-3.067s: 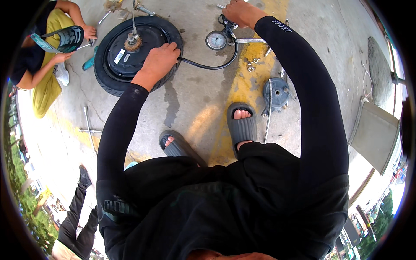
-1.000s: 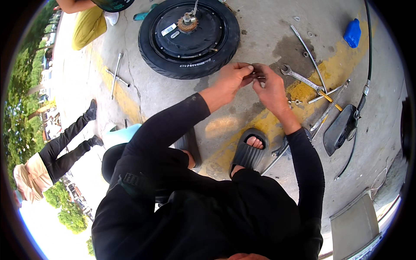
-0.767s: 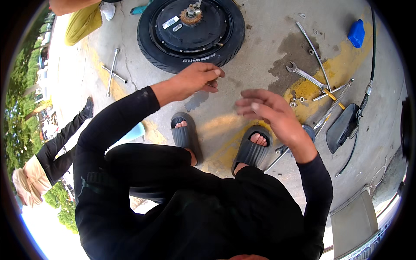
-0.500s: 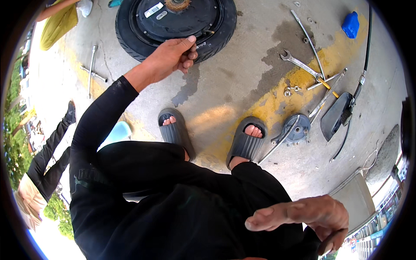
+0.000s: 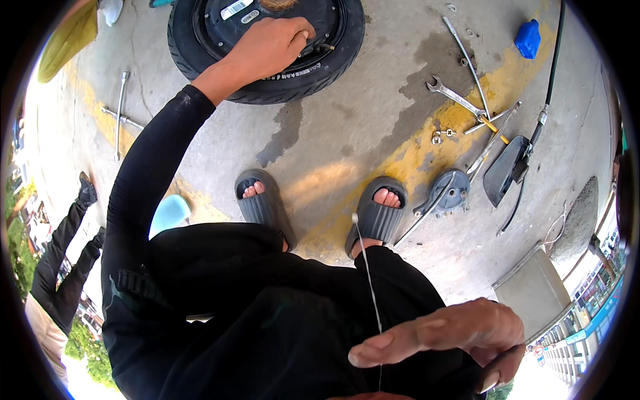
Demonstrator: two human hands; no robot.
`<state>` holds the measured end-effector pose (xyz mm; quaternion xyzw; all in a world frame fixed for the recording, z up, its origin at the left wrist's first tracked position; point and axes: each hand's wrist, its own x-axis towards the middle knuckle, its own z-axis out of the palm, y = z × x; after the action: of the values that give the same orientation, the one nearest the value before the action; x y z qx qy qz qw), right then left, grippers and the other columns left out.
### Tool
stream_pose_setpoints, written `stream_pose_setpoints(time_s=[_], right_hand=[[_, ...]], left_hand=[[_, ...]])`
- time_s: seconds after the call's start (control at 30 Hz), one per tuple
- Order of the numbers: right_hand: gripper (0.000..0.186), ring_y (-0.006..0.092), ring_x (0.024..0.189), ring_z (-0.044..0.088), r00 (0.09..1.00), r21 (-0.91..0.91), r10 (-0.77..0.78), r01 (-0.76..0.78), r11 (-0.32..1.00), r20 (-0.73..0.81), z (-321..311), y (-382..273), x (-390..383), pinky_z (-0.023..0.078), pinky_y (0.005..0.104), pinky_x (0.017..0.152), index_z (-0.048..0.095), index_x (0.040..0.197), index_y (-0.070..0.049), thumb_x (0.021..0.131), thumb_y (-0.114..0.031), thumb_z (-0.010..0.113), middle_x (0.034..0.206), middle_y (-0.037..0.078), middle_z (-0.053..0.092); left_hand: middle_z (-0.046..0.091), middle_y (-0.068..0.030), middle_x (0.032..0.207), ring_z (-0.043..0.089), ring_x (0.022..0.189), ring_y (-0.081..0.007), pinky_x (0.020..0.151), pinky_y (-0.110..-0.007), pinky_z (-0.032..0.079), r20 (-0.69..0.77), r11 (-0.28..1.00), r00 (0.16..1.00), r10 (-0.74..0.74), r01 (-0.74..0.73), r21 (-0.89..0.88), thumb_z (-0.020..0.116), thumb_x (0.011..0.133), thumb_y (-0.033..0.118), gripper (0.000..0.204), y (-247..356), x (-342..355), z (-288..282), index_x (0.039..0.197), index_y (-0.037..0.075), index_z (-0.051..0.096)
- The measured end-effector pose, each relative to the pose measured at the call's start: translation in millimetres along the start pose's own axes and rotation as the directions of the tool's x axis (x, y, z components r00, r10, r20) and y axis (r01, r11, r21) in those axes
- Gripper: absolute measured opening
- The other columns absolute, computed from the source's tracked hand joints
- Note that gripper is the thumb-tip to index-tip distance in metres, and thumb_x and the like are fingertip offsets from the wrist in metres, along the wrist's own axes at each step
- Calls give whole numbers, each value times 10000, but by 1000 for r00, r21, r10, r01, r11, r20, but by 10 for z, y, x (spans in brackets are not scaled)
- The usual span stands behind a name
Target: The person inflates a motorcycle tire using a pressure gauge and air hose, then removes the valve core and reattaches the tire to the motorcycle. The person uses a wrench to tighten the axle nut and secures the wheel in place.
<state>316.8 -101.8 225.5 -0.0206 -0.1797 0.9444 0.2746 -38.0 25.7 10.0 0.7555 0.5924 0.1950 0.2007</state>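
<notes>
Wheel (image 5: 267,50) sits flat on the concrete floor (image 5: 373,87) at the top of our view, black tire around a dark hub, and our left hand (image 5: 270,43) is planted right on it. The fingers (image 5: 303,33) curl down over the inner edge of the rim, close together, tips resting by a small stub that sticks out next to the tire's sidewall. We can't tell whether they're pinching that stub or just lying against it, it's too small to make out.

Our right hand (image 5: 453,337) is well apart from the wheel, up close to the camera at the bottom right. Its fingers are stretched out flat and side by side, thumb tucked under, not wrapped round anything. A thin wire (image 5: 368,273) runs up from below that hand toward our right foot, passing just beside the fingertip; whether the hand is touching it, we honestly can't say.

Both feet are in grey slides (image 5: 263,203), on a faded yellow line, between the wheel and our body. Off to the right there's a scatter of tools: a wrench (image 5: 453,97), a long thin rod (image 5: 467,60), a round grey metal plate (image 5: 450,193) and a black hose (image 5: 550,73) running along the edge. A blue cap-like thing (image 5: 528,39) lies near the top right. On the left, a metal bar (image 5: 120,110) lies on the floor, and somebody else's dark-trousered legs (image 5: 63,247) show at the left rim.
</notes>
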Motion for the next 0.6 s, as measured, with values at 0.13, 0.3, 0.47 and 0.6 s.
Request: stream_pose_setpoints(time_s=[0.13, 0.3, 0.47, 0.6], right_hand=[[863, 571, 1447, 292, 980, -118, 144, -161, 980, -140, -348, -217, 290, 318, 572, 1174, 179, 1564, 107, 971, -366, 590, 1559, 433, 234], [764, 466, 1486, 317, 948, -155, 61, -115, 981, -312, -917, -74, 793, 298, 485, 1224, 207, 1552, 113, 1001, -344, 472, 1588, 367, 268], [685, 447, 1504, 289, 916, -55, 29, -55, 997, -400, -1236, 35, 1011, 239, 476, 1260, 272, 1520, 128, 998, -292, 414, 1599, 346, 274], [635, 402, 1408, 439, 876, -182, 51, -156, 971, -481, -1247, 56, 1048, 344, 455, 1195, 334, 1480, 131, 997, -268, 443, 1512, 323, 411]], left_hand=[[744, -129, 911, 712, 844, -344, 784, -461, 557, -14, 996, 1000, 11, -10, 89, 580, 976, 234, 222, -51, -29, 36, 1070, 107, 737], [744, -103, 866, 722, 829, -309, 706, -433, 571, -9, 944, 988, 153, -144, 296, 673, 906, 217, 186, -9, -15, 166, 1056, 137, 749], [745, -101, 856, 723, 816, -311, 692, -432, 572, -7, 928, 985, 174, -161, 336, 685, 878, 159, 145, 70, 34, 200, 1008, 119, 736], [740, -110, 836, 721, 799, -324, 681, -444, 568, 6, 926, 991, 137, -130, 356, 676, 870, 147, 115, 73, 23, 193, 966, 108, 728]])
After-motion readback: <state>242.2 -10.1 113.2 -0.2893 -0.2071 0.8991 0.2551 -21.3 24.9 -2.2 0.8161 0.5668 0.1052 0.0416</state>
